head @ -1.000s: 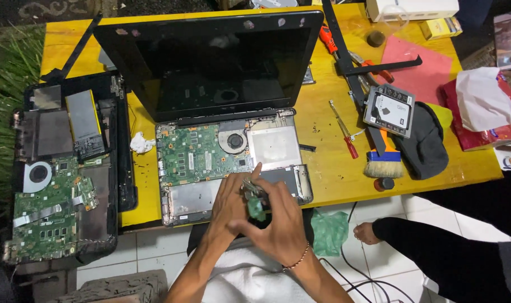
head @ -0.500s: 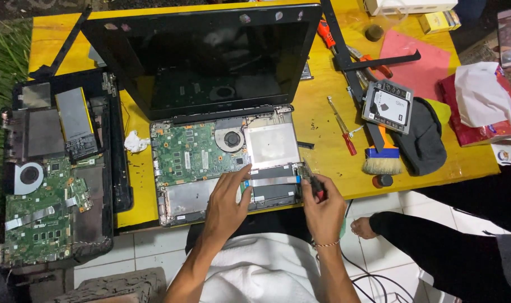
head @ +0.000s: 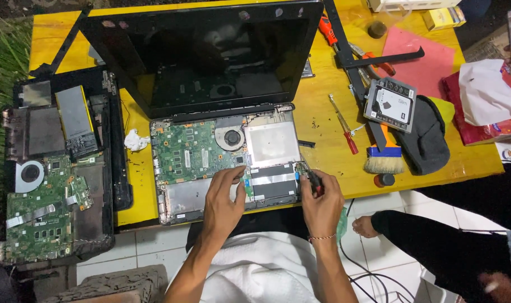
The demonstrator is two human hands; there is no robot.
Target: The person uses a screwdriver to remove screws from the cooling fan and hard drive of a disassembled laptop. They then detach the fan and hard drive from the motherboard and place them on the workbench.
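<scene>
An opened laptop (head: 222, 151) lies on the yellow table (head: 328, 146), its dark screen upright and its green board and fan bare. My left hand (head: 224, 196) rests with its fingertips on the lower middle of the board, beside a black drive module (head: 272, 182). My right hand (head: 320, 196) is closed around a red-handled screwdriver (head: 314, 182), its tip at the right front corner of the laptop base.
A second stripped laptop (head: 53, 168) lies at the left. Right of the open laptop are a red screwdriver (head: 345, 123), a drive caddy (head: 390, 104), a brush (head: 383, 157), a black cloth (head: 426, 137) and a tissue box (head: 485, 101). Another person's foot (head: 365, 226) is on the floor.
Both hands were clasped together over the laptop's front edge; they have separated. The left settled on the board's middle, and the right moved to the right front corner holding the screwdriver.
</scene>
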